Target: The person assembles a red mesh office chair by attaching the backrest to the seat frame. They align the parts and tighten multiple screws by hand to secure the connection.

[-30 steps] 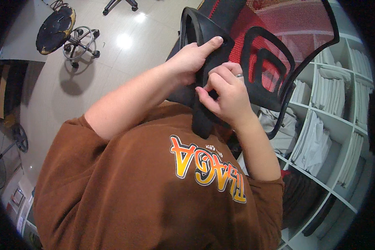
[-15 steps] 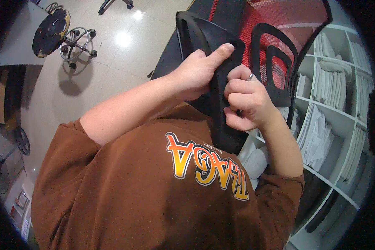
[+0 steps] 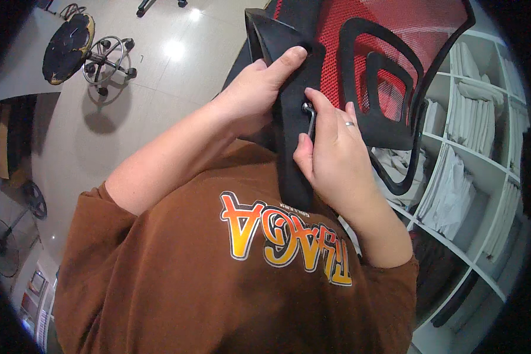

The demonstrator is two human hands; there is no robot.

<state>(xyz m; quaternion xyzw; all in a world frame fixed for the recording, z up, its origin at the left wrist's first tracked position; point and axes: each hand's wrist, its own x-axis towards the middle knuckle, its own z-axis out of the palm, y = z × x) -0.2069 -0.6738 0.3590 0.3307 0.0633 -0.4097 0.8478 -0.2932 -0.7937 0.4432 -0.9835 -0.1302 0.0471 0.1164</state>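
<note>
A black office chair armrest (image 3: 293, 156) stands up in front of my chest. My left hand (image 3: 256, 91) is wrapped round its upper part, thumb along the edge beside a dark hole. Lower down, my right hand (image 3: 336, 144) is closed on a small metal hex key (image 3: 311, 124), with its tip at a bolt (image 3: 306, 107) in the armrest. A ring sits on one right finger. Just beyond is the chair's red mesh backrest (image 3: 419, 26), with a black looped support frame (image 3: 349, 76) on it.
White shelving (image 3: 475, 150) with stacks of pale folded items runs along the right. At far left on the tiled floor (image 3: 165, 76) stands a round stool (image 3: 69, 50) with a worn black seat. Below it, a standing fan (image 3: 3, 242) is partly visible.
My right hand has uncurled from a fist-like grip, so the hex key and bolt now show. The armrest and both hands have shifted slightly left.
</note>
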